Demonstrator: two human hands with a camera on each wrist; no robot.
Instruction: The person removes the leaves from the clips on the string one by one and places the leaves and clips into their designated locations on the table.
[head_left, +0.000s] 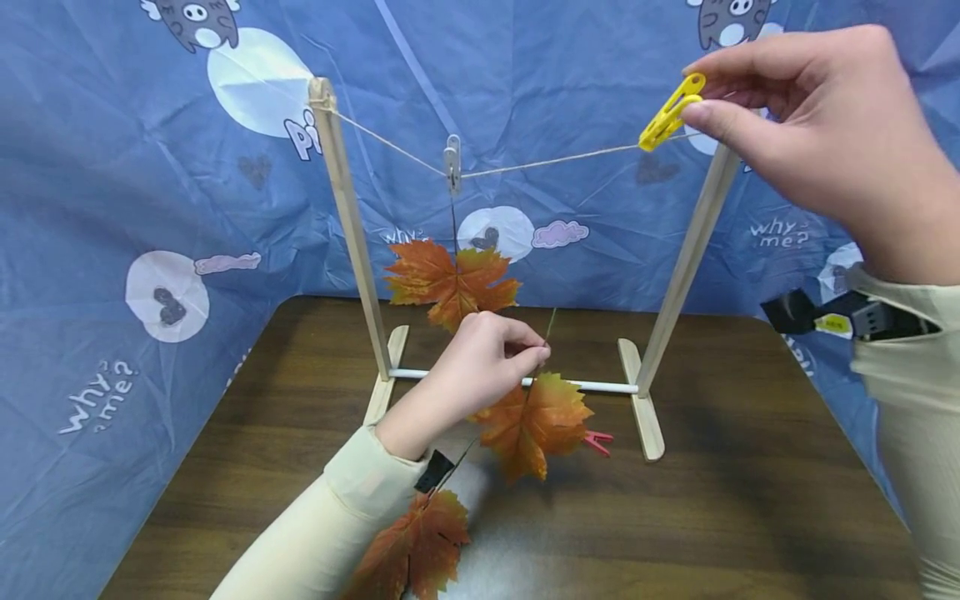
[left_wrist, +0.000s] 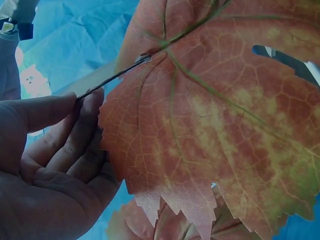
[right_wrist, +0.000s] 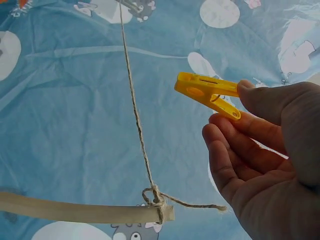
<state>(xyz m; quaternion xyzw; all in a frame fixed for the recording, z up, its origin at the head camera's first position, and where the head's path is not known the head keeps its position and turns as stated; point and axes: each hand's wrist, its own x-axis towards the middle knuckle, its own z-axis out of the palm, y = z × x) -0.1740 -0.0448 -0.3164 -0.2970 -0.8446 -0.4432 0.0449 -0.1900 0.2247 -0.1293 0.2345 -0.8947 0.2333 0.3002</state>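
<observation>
Between right thumb and fingertips, my right hand (head_left: 817, 125) pinches a yellow clothespin (head_left: 670, 112); in the right wrist view the yellow clothespin (right_wrist: 207, 92) is apart from the string (right_wrist: 134, 100). My left hand (head_left: 491, 362) pinches the thin stem of an orange maple leaf (head_left: 536, 421), which hangs below the fingers. In the left wrist view that leaf (left_wrist: 200, 110) fills much of the picture, its stem (left_wrist: 112, 79) held at the fingertips. A second maple leaf (head_left: 457, 283) hangs from the twine (head_left: 555, 160) by a pale clothespin (head_left: 453, 165).
A wooden post (head_left: 348, 225) on the left and another post (head_left: 686, 267) on the right carry the twine, joined low by a white rod (head_left: 603, 387). A red clothespin (head_left: 598, 442) and a third leaf (head_left: 420, 546) lie on the brown table (head_left: 712, 517). Blue printed cloth (head_left: 600, 67) hangs behind.
</observation>
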